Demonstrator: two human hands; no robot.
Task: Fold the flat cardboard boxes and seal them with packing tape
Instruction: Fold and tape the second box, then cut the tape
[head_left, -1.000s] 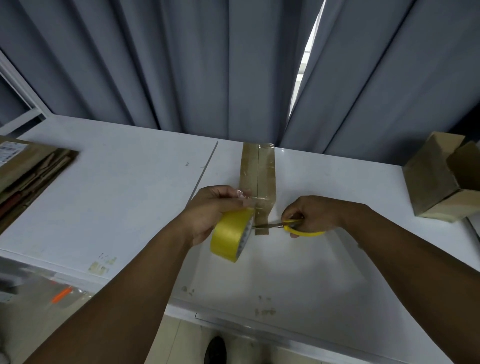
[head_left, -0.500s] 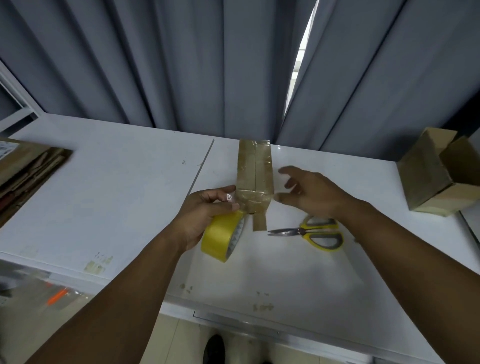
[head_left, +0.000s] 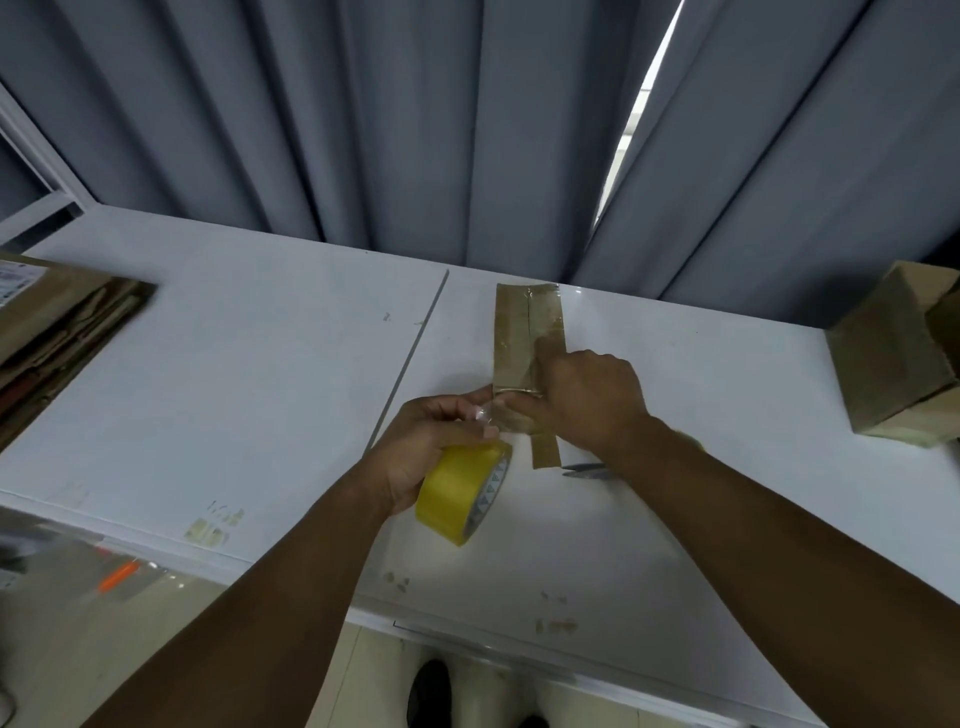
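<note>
Narrow cardboard box (head_left: 524, 338) lies flat on white worktop (head_left: 260, 389), mid-right, long axis running straight away from the person, far end pointing at the grey curtain (head_left: 415, 130), near end at the hands; top seam runs lengthwise under glossy tape. A short tape tail (head_left: 545, 452) hangs off the near end onto the worktop

Left grip (head_left: 431, 447) is clenched round the yellow tape roll (head_left: 462, 493), roll tilted, just off the box's near-left corner; thumb and forefinger also pinch a crumpled bit of clear tape

Right grip (head_left: 592, 400) is released, holding nothing, laid over the near-right corner, index finger along the top, thumb across the near end face

Versus half a second ago: right grip was spread in the air beside the box, now down on it; scissors (head_left: 584, 470), then fully seen, now mostly hidden by the right forearm, only blade tips showing. Box and roll about where they were

Flat cardboard stack (head_left: 62, 322) far left, folded box (head_left: 893, 358) far right
</note>
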